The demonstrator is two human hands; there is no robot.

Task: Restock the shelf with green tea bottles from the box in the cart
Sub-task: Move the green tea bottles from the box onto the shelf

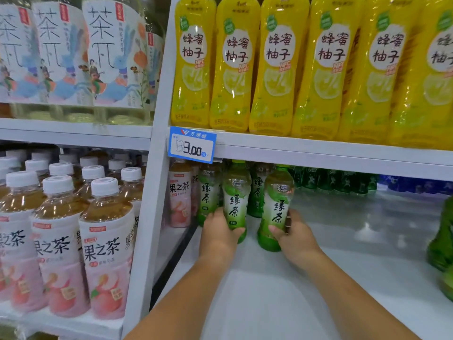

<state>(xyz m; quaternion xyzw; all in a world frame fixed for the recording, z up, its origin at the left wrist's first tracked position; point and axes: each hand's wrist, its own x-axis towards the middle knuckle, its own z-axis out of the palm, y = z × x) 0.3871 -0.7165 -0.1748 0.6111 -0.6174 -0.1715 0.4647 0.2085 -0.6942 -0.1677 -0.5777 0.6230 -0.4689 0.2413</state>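
Okay, nearest to us two bare forearms reach in below the price tag point(192, 144), over the white shelf board point(269, 303). The left hand point(217, 233) wraps the lower half of the left green tea bottle point(236, 200), just below the tag's right end, thumb across the front. The right hand point(294, 233) grips the right green tea bottle point(277, 204), further right of the tag, also low on the body. Both bottles are upright with bases at the board; we can't tell if they're fully set down. Look: clear plastic, green cap, pale tea at the neck, green label with a white patch and dark characters, deeper green base. Behind these, under the tag, we see a third green tea bottle point(208, 192) and a fourth green tea bottle point(257, 192), plus a peach tea bottle point(180, 195) under the tag's left end. Farthest back, right of the tag, is a row of dark green bottles point(331, 180).
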